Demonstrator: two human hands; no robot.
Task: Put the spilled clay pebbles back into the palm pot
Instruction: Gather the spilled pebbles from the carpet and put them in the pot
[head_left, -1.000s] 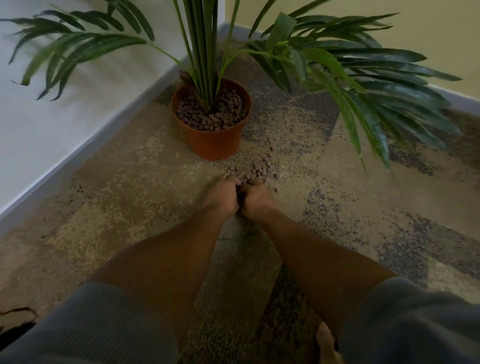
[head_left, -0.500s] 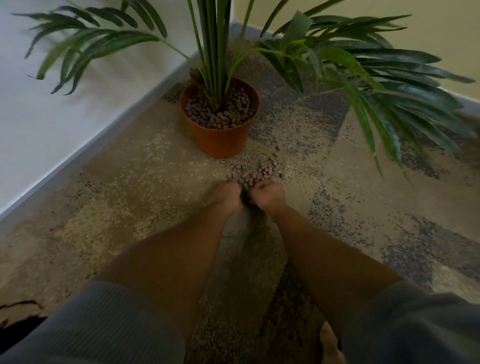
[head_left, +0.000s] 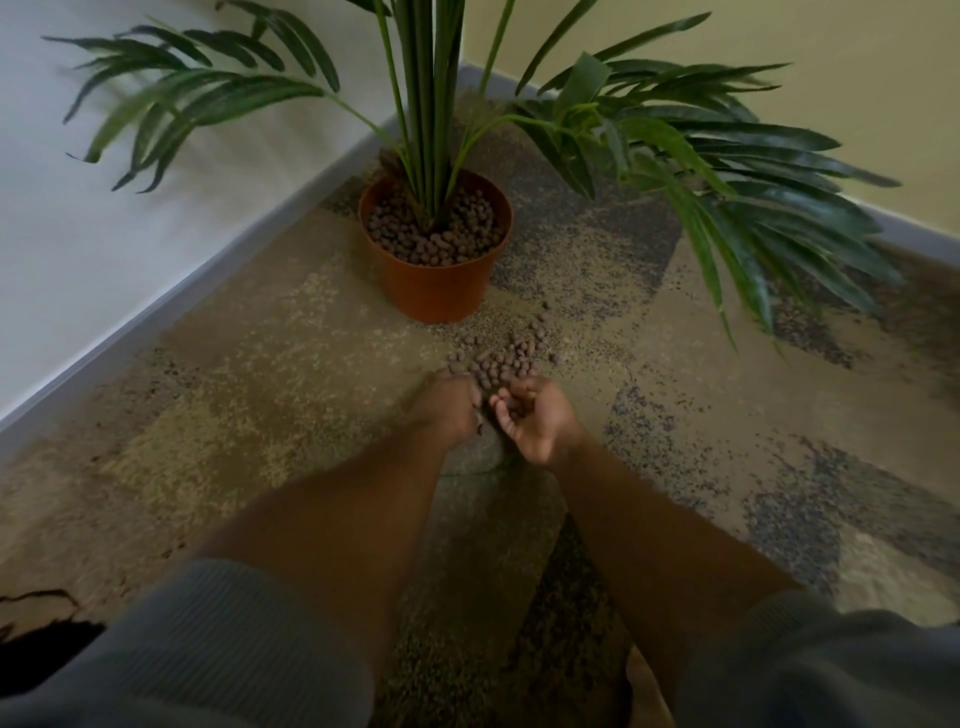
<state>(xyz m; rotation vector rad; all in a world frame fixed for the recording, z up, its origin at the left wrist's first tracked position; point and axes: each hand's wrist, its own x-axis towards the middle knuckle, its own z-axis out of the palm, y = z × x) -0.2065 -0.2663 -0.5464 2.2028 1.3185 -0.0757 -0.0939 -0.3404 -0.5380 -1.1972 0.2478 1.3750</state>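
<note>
An orange plastic palm pot (head_left: 439, 286) stands on the carpet in the room's corner, filled with brown clay pebbles (head_left: 441, 241) around the green stems. A patch of spilled pebbles (head_left: 506, 358) lies on the carpet just in front and to the right of the pot. My left hand (head_left: 447, 405) rests knuckles up at the near edge of the patch, fingers curled over pebbles. My right hand (head_left: 532, 415) is beside it, palm turned up and cupped, with a few pebbles in it. One loose pebble (head_left: 480, 429) lies between the hands.
Long palm fronds (head_left: 753, 208) hang low over the carpet to the right of the pot, and others spread left toward the white wall (head_left: 78, 234). A grey skirting board (head_left: 182, 296) runs along the left wall. A yellow wall (head_left: 831, 78) closes the back right.
My right hand has turned from palm down to palm up and cupped, holding pebbles. The hands have drawn slightly apart at the near edge of the spilled patch.
</note>
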